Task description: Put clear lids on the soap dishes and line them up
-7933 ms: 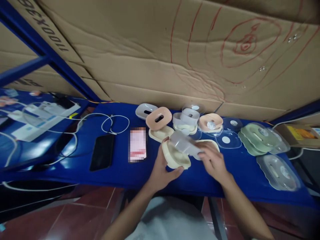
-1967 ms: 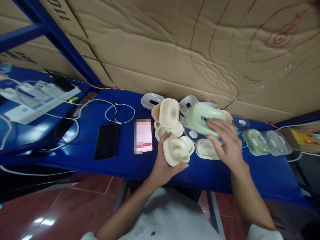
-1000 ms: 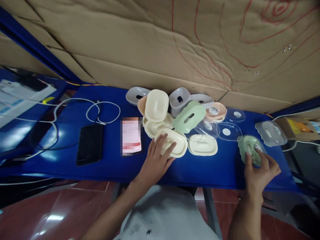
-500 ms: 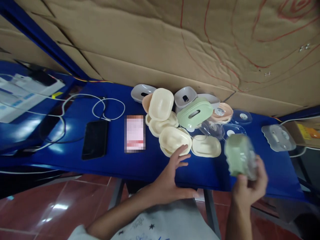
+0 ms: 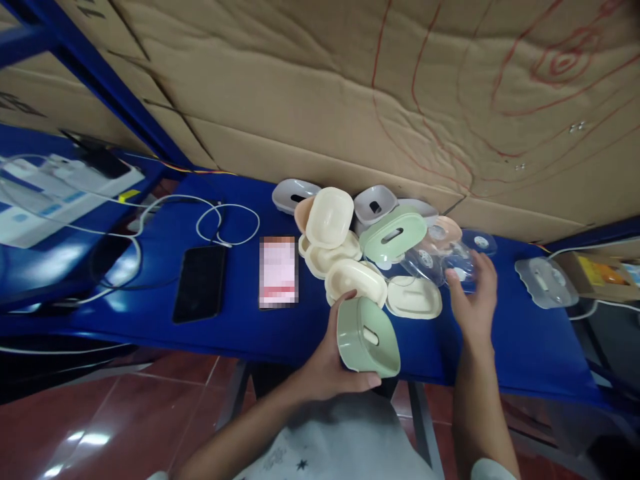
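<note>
My left hand (image 5: 333, 363) grips a light green plastic container (image 5: 367, 337), its thumb along the near side. The container is tilted, and its inside shows a slot with a pale piece in it. To the right, my right hand (image 5: 475, 293) has thumb and fingers around a clear plastic lid (image 5: 461, 264) with a white round sticker, among other clear lids. Behind my left hand lie cream oval trays (image 5: 357, 280) and a flat cream piece (image 5: 414, 297). Another green container (image 5: 393, 235) rests on the pile.
Grey slotted containers (image 5: 375, 203) and a peach one (image 5: 445, 230) lie toward the cardboard wall (image 5: 300, 87). On the blue table, a black phone (image 5: 200, 283), a blurred-out screen (image 5: 279, 273) and white cables (image 5: 227, 223) lie left. A frosted piece (image 5: 545, 283) lies right.
The green container has passed from my right hand to my left, and the clear cover on it is off. My right hand has moved back to the clear lids.
</note>
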Available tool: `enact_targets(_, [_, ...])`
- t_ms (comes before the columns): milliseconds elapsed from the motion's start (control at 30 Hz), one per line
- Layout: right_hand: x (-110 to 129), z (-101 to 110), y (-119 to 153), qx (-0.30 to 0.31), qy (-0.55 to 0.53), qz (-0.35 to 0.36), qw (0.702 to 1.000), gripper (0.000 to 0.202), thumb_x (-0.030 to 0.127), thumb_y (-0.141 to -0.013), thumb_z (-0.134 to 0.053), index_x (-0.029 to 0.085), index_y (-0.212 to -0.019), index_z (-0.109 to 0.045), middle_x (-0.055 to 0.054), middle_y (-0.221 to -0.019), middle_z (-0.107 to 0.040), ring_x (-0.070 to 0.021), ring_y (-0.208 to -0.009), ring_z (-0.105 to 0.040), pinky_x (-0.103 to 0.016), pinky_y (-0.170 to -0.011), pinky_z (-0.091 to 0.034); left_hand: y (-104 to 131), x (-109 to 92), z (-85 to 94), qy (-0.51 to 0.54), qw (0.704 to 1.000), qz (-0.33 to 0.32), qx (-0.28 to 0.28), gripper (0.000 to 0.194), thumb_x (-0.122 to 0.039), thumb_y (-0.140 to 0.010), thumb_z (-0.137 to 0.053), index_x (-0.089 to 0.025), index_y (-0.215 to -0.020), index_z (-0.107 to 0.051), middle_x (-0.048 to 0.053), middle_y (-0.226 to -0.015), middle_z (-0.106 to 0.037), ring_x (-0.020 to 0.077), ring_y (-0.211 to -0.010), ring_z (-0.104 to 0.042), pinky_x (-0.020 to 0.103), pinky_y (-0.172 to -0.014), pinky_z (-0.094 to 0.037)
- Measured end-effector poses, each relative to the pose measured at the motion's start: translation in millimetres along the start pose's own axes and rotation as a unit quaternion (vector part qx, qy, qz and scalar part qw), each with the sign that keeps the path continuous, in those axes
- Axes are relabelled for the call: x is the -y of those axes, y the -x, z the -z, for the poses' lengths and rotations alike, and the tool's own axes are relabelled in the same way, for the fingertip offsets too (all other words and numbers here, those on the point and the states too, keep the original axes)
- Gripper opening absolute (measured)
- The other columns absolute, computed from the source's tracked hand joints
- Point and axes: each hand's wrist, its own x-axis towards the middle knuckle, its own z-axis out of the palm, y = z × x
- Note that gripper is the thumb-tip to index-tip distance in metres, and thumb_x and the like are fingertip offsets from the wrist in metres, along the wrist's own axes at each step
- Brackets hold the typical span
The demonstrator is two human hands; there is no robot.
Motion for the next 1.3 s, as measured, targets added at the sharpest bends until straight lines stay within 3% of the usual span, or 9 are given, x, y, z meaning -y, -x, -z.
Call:
enact_targets(100, [-3,1,-17,0.044,0.069,0.015,0.997,0.072,0.055,-0.101,-0.062,0.026,-0.163,-0.041,-0.018,-0.173,-0.033,-0.0404,-0.163,-0.026,-0.073,-0.127,-0.024,-1,4,-3.8,-0.009,1.0,0.006,0.005,0.128,-0.044,-0.074,-0.097,-0.038,-0.169,-0.011,0.016,-0.157,-0.047,0.0402,-0.142,-0.052,0.067,-0.12,-0.041])
enact_targets(233, [34,5,10,0.062,0.009,0.084,0.995,0.065,0.053,-0.106,-0.056,0.03,-0.165,-0.041,-0.013,-0.174,-0.036,-0.0356,-0.163,-0.031,-0.068,-0.128,-0.03,-5,8,-7.1,-0.014,0.999,-0.006,-0.042,0.129,-0.046,-0.075,-0.096,-0.036,-0.17,-0.009,0.017,-0.163,-0.043,0.0417,-0.147,-0.049,0.066,-0.123,-0.038])
enact_targets(400, [94,-3,57,0.299,-0.12,0.186,0.928,0.061,0.047,-0.101,-0.069,0.036,-0.159,-0.052,-0.008,-0.153,-0.065,-0.031,-0.142,-0.061,-0.056,-0.118,-0.052,-16,6,-8.2,0.014,0.996,-0.022,-0.086,0.125,-0.052,-0.078,-0.093,-0.033,-0.17,-0.011,0.018,-0.163,-0.045,0.04,-0.146,-0.052,0.062,-0.124,-0.041])
enact_targets(633, [99,-8,63,0.205,-0.179,0.161,0.949,0.035,0.033,-0.104,-0.064,0.03,-0.139,-0.071,-0.007,-0.131,-0.078,-0.0303,-0.125,-0.072,-0.05,-0.107,-0.059,-20,-7,-6.3,-0.036,0.993,-0.073,-0.09,0.116,-0.05,-0.077,-0.094,-0.031,-0.167,-0.024,0.016,-0.169,-0.04,0.0424,-0.154,-0.044,0.059,-0.127,-0.039])
enact_targets(800, [71,3,-7,-0.099,-0.031,0.134,0.985,0.034,0.038,-0.107,-0.058,0.022,-0.133,-0.072,-0.011,-0.129,-0.077,-0.0303,-0.12,-0.072,-0.046,-0.101,-0.057,-12,-2,-2.9,-0.061,0.991,-0.077,-0.088,0.114,-0.046,-0.079,-0.092,-0.033,-0.167,-0.021,0.014,-0.167,-0.043,0.0405,-0.157,-0.04,0.061,-0.131,-0.031])
enact_targets(933, [48,-2,-100,0.057,0.072,0.205,0.974,0.044,0.051,-0.109,-0.051,0.018,-0.131,-0.072,-0.015,-0.132,-0.074,-0.0316,-0.128,-0.065,-0.055,-0.113,-0.047,-8,-2,-2.8,-0.095,0.987,-0.064,-0.114,0.109,-0.045,-0.081,-0.091,-0.033,-0.166,-0.023,0.013,-0.169,-0.04,0.0389,-0.161,-0.033,0.061,-0.134,-0.023])
enact_targets(1033, [44,-8,-126,0.095,0.092,0.22,0.967,0.049,0.052,-0.111,-0.048,0.017,-0.138,-0.067,-0.018,-0.145,-0.067,-0.0301,-0.136,-0.059,-0.054,-0.117,-0.042,-3,-3,-3.3,-0.115,0.981,-0.074,-0.141,0.111,-0.044,-0.078,-0.093,-0.033,-0.164,-0.025,0.012,-0.169,-0.038,0.0395,-0.16,-0.034,0.06,-0.133,-0.025])
enact_targets(1200, [78,-8,-51,0.061,0.022,0.295,0.953,0.042,0.039,-0.11,-0.051,0.023,-0.148,-0.06,-0.014,-0.153,-0.06,-0.0299,-0.145,-0.054,-0.054,-0.12,-0.041,-1,-5,-1.9,-0.09,0.977,-0.061,-0.184,0.111,-0.047,-0.076,-0.093,-0.035,-0.163,-0.025,0.012,-0.162,-0.045,0.0393,-0.148,-0.05,0.06,-0.126,-0.039])
enact_targets(1300, [101,-10,16,0.212,-0.035,0.356,0.909,0.053,0.047,-0.105,-0.061,0.023,-0.152,-0.056,-0.015,-0.154,-0.059,-0.033,-0.143,-0.056,-0.054,-0.114,-0.05,-7,-6,-5.1,-0.041,0.985,-0.057,-0.158,0.113,-0.053,-0.078,-0.092,-0.034,-0.164,-0.02,0.014,-0.161,-0.048,0.0402,-0.147,-0.052,0.061,-0.124,-0.042])
